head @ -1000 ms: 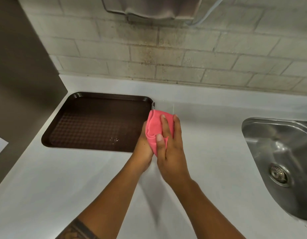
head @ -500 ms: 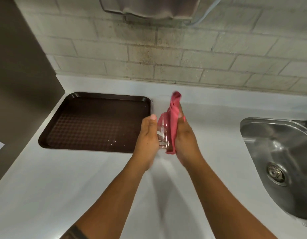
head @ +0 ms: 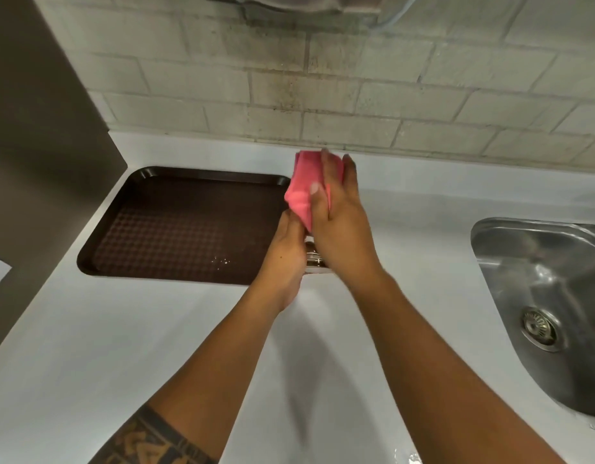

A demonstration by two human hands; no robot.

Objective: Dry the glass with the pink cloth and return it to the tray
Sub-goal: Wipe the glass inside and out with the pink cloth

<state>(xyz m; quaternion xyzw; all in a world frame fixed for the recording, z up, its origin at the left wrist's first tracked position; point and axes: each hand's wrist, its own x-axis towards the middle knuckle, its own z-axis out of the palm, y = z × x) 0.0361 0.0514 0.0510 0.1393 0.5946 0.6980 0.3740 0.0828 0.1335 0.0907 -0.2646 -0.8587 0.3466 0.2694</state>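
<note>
A clear glass point(head: 314, 257) is held above the white counter, just right of the brown tray point(head: 122, 202). Only its base shows between my hands. My left hand point(head: 286, 252) grips the glass from the left side. My right hand point(head: 339, 222) presses the pink cloth point(head: 306, 189) over the top and side of the glass, fingers spread across the cloth. The cloth hides most of the glass. The tray holds nothing but a few water drops point(head: 222, 261) near its front right corner.
A steel sink point(head: 550, 296) with a drain lies to the right. A tiled wall point(head: 356, 95) rises behind the counter, and a dark panel point(head: 38, 145) stands at the left. Water drops point(head: 413, 458) sit on the white counter point(head: 155, 329) near the front edge.
The pink cloth, pulled to the glass's right side half a second ago, is wrapped over the glass again. My right hand has turned over the top and my hands have risen slightly.
</note>
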